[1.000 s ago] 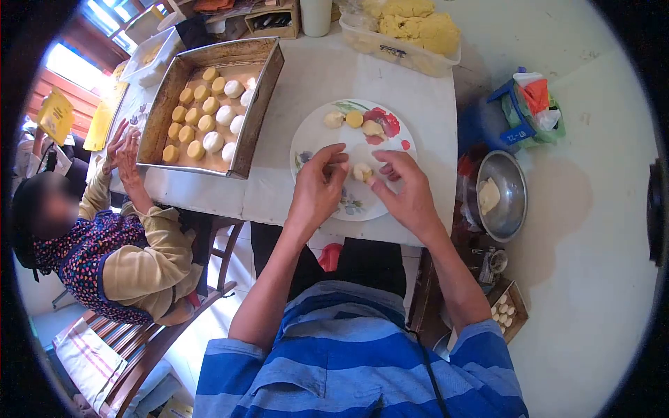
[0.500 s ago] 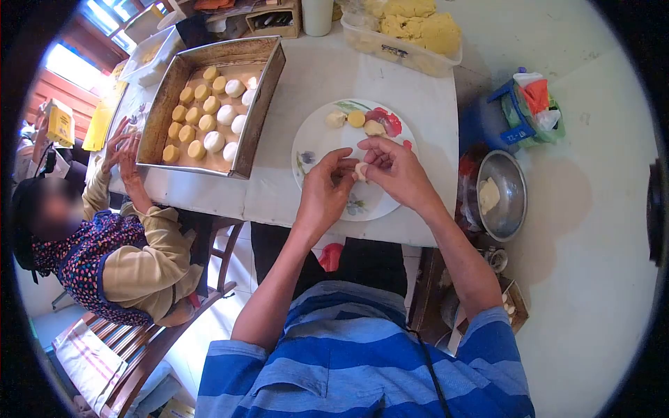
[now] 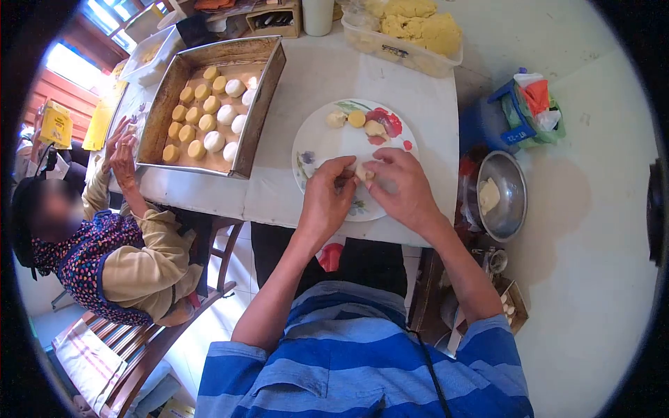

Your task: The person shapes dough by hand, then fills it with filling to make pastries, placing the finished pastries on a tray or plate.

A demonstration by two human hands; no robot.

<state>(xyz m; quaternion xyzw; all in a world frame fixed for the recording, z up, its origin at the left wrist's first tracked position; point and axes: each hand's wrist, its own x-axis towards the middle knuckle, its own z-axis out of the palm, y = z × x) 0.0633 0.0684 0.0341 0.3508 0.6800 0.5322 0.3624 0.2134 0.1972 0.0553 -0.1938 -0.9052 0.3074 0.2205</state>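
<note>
Both forearms reach over the table's near edge and angle inward, backs of the hands up. The left hand [image 3: 329, 191] has its fingers curled in, their tips beside a small pale dough piece [image 3: 362, 171]; how firmly they grip cannot be told. The right hand [image 3: 403, 188] arches over from the other side, fingers bent and nearly closed, pinching that soft, uneven piece between thumb and fingertips.

The dough piece is above the smooth, round, flower-printed plate [image 3: 303, 150], which lies by the near right corner of the white-covered table [image 3: 286, 90]. At the plate's far rim sit a smooth yellow disc [image 3: 356, 118] and two irregular pale lumps [image 3: 336, 119], one on each side of it.

Toward the table's left edge, a worn, square-cornered metal tray [image 3: 261, 111] holds flat-topped yellow rounds [image 3: 207, 122] and smooth white domes [image 3: 226, 115]. At the far right corner, a clear plastic tub [image 3: 401, 56] is heaped with crumbly yellow dough [image 3: 421, 31]. Beyond the right edge, a shiny steel bowl [image 3: 512, 195] contains pale dough. Another person [image 3: 122, 258] sits at the left, hands raised beside the tray.
</note>
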